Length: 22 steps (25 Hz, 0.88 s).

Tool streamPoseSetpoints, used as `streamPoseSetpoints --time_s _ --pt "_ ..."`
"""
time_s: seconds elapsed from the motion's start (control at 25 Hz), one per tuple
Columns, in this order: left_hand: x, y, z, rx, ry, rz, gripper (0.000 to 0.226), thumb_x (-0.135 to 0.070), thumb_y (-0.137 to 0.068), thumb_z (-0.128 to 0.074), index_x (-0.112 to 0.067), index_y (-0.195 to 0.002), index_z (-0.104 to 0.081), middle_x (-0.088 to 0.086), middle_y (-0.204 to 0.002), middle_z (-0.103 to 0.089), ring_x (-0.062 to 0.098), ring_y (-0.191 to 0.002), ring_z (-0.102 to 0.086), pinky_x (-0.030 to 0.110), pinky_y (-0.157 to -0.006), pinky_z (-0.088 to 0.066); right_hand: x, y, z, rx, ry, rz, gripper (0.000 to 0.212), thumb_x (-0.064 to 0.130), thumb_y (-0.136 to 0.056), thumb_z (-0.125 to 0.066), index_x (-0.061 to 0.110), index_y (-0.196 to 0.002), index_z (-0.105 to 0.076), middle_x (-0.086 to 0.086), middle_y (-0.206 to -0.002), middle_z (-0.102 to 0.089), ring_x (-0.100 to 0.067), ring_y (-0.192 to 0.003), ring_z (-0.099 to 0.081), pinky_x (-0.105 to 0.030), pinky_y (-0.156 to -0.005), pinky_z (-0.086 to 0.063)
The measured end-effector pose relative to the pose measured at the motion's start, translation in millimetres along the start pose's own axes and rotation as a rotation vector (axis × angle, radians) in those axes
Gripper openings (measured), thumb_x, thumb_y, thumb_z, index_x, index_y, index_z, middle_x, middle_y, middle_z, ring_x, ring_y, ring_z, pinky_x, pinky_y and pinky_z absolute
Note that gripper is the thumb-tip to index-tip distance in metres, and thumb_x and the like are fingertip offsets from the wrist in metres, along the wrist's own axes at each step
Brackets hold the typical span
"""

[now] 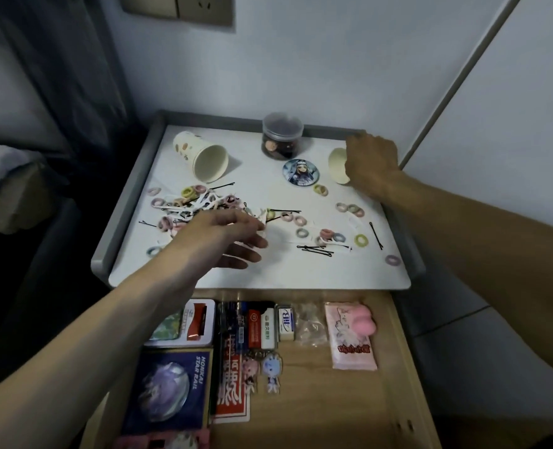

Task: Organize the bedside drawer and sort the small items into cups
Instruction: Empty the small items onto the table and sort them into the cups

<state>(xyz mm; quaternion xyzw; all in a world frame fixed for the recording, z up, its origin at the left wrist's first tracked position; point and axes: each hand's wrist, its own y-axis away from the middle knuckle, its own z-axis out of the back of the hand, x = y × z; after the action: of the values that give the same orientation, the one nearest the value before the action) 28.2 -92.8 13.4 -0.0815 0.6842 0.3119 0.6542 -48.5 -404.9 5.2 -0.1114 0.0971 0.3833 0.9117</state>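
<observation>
White desk, wooden drawer open below: hovering the left hand, fingers spread wide, over scattered hair ties mid-desk; gripping a tipped cream cup at back right with the right hand, well apart from a spotted cup overturned back left.

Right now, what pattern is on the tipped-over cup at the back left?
Cream cup with brownish spots, head view.
</observation>
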Motion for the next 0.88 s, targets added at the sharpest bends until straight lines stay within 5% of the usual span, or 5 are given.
streamPoseSetpoints --time_s 0.16,0.36,0.56,0.76,0.88 --pt "-7 0 0 -0.06 -0.104 -0.123 0.011 -0.011 -0.096 -0.058 -0.011 -0.099 -0.069 0.005 -0.087 -0.075 0.017 -0.072 -0.07 0.03 -0.068 -0.053 -1 8 28 -0.084 0.129 0.046 0.018 0.007 -0.09 -0.06 0.004 -0.106 -0.067 -0.017 -0.1 -0.068 -0.036 -0.089 -0.065 -0.034 -0.067 -0.038" --pt "6 0 -5 -0.15 -0.261 -0.214 0.038 -0.018 -0.085 -0.074 -0.025 -0.12 -0.058 -0.005 -0.108 -0.068 0.017 -0.094 -0.068 0.039 -0.084 -0.056 25 81 69 -0.302 -0.386 0.015 0.024 0.018 -0.095 -0.049 0.017 -0.103 -0.072 -0.01 -0.082 -0.069 -0.031 -0.074 -0.06 -0.033 -0.062 -0.039" --pt "15 11 -21 -0.108 -0.465 -0.38 0.102 -0.027 -0.068 -0.088 -0.034 -0.148 -0.026 -0.011 -0.141 -0.048 0.008 -0.123 -0.048 0.028 -0.098 -0.042 73 164 59 -0.113 -0.945 0.141 0.016 0.021 -0.095 -0.06 0.019 -0.097 -0.075 0.008 -0.058 -0.057 -0.007 -0.056 -0.047 -0.029 -0.058 -0.039" --pt "13 21 -29 -0.129 -0.587 -0.491 0.098 -0.037 -0.065 -0.089 -0.045 -0.14 -0.027 -0.017 -0.118 -0.053 0.007 -0.102 -0.054 0.026 -0.087 -0.046 68 173 52 0.161 -1.277 0.138 0.03 0.029 -0.101 -0.053 0.019 -0.076 -0.066 0.009 -0.054 -0.052 -0.007 -0.049 -0.047 -0.022 -0.053 -0.038" --pt "13 22 -29 -0.143 -0.676 -0.442 0.09 -0.047 -0.067 -0.085 -0.042 -0.137 -0.029 -0.014 -0.109 -0.052 0.012 -0.09 -0.057 0.028 -0.081 -0.049 26 156 34 0.083 -0.994 -0.044 0.029 0.035 -0.101 -0.052 0.016 -0.098 -0.073 0.003 -0.073 -0.068 -0.007 -0.061 -0.062 -0.021 -0.059 -0.045"
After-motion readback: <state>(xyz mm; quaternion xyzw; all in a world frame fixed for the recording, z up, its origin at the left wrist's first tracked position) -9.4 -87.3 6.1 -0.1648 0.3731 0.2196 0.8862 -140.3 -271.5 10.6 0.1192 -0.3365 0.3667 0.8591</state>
